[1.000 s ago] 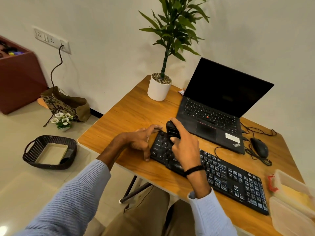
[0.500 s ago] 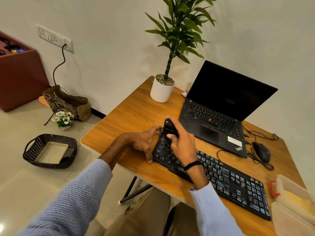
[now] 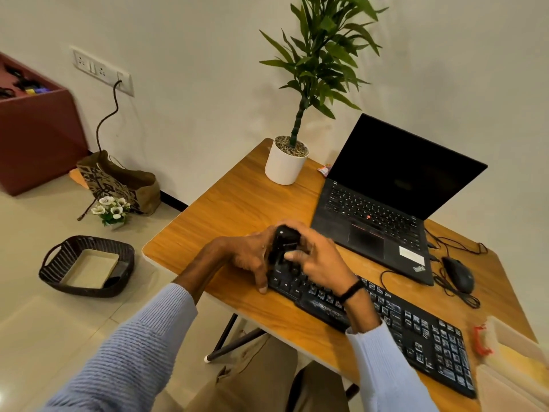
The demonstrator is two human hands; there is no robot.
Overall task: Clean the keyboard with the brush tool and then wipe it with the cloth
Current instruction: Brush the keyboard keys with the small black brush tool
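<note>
Gripping brush tool; right hand curled

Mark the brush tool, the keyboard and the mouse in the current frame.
brush tool (image 3: 284, 237): head view, on its black upper body.
keyboard (image 3: 445, 349): head view, on the keys near its right end.
mouse (image 3: 459, 273): head view, on the middle of its back.

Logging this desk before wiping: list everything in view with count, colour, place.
table: 1, wood-brown, centre
keyboard: 1, black, table's near edge
brush tool: 1, black, over keyboard's left end
laptop: 1, black, open behind keyboard
mouse: 1, black, right of laptop
potted plant: 1, green, white pot, table's far corner
plastic containers: 2, pale, table's right end
basket: 1, dark, floor, left
paper bag: 1, brown, floor by wall
left hand: 1, at keyboard's left end
right hand: 1, grips brush tool
</note>
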